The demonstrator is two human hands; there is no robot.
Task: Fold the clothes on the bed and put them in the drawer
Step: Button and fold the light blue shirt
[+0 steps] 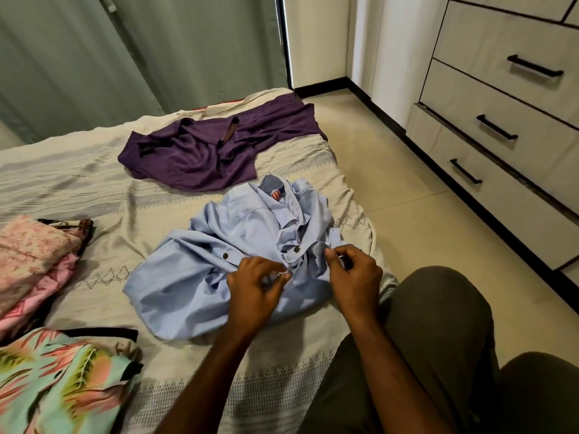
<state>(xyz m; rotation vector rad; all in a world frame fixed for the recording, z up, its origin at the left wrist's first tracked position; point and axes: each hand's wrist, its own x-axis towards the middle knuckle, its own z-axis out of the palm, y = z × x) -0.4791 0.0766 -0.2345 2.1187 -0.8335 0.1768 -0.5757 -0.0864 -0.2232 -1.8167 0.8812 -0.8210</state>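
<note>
Blue cotton-like cloth is occupying the middle of the scene: one light blue shirt [238, 261] is lying crumpled on the bed [94, 170], near its right edge, and two metal snaps are showing along its front placket. Two hands are working at that placket. The left hand [255, 288] is pinching a fold of the cloth between thumb and curled fingers, and the right hand [352, 272] is pinching the neighbouring edge in the same way, so that both are clamped on the shirt with a small gap between them.

Four other garments are lying on the bed. One purple garment [203, 151] is spreading unfolded beyond the shirt, just apart from its collar. At the left edge, one pale pink floral garment [28, 245] is resting on one brighter pink garment [40, 292], and one tropical-print garment [59, 383] in teal, pink and yellow is lying nearest the viewer. A cream bedspread with woven bands is covering the bed.

To the right, across a strip of tiled floor [391, 170], a pale drawer unit [470, 98] is standing with three black handles [496, 127] in view, all its drawers closed. The person's knee, in dark olive cloth, is filling the lower right corner between bed and floor.

The shirt's collar is pointing away from the viewer, a small striped label is showing inside the neck, and the body is bunching in deep creases toward the hands.
</note>
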